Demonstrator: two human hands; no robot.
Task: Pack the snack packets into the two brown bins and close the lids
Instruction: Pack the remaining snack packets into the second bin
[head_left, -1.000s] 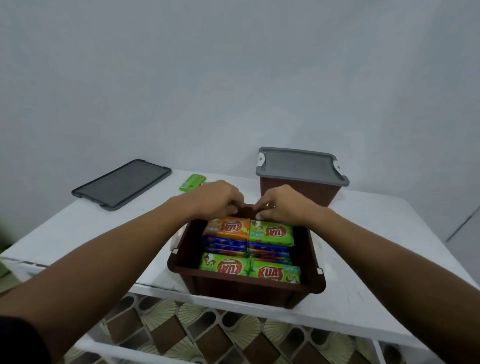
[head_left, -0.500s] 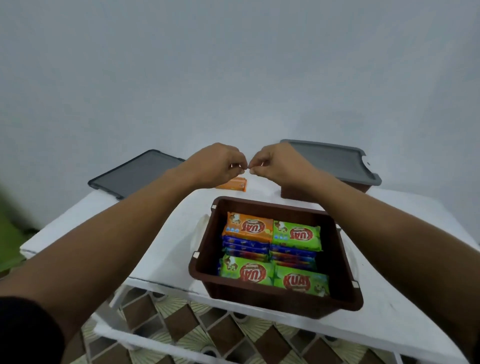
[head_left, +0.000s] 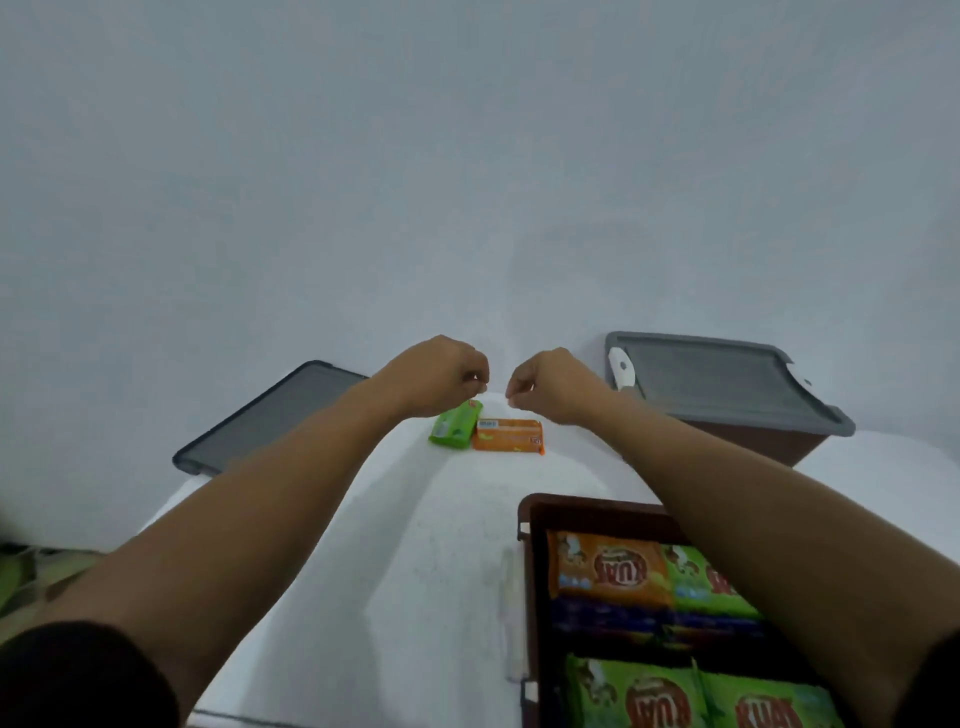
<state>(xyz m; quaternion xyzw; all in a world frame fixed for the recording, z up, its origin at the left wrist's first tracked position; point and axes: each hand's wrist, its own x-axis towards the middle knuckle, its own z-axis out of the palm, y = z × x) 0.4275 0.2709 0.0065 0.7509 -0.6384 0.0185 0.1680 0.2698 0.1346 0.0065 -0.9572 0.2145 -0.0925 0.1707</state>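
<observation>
An open brown bin (head_left: 525, 571) at lower right holds several green and orange snack packets (head_left: 608, 574). Behind it on the right stands a second brown bin (head_left: 753, 447) with its grey lid (head_left: 722, 379) on. A green packet (head_left: 456, 427) and an orange packet (head_left: 509, 436) lie loose on the white table (head_left: 405, 561) at the back. My left hand (head_left: 436, 376) and right hand (head_left: 550, 387) hover above those two packets, fingers curled closed, with nothing in them. The hands are a small gap apart.
A loose grey lid (head_left: 275, 415) lies flat at the back left of the table. A plain pale wall rises behind the table. At far left, past the table edge, a strip of patterned floor (head_left: 21, 582) shows.
The view has swung left, so the open bin has slid to the lower right. My hands have lifted from the bin, reached toward the loose packets at the back and drawn slightly apart.
</observation>
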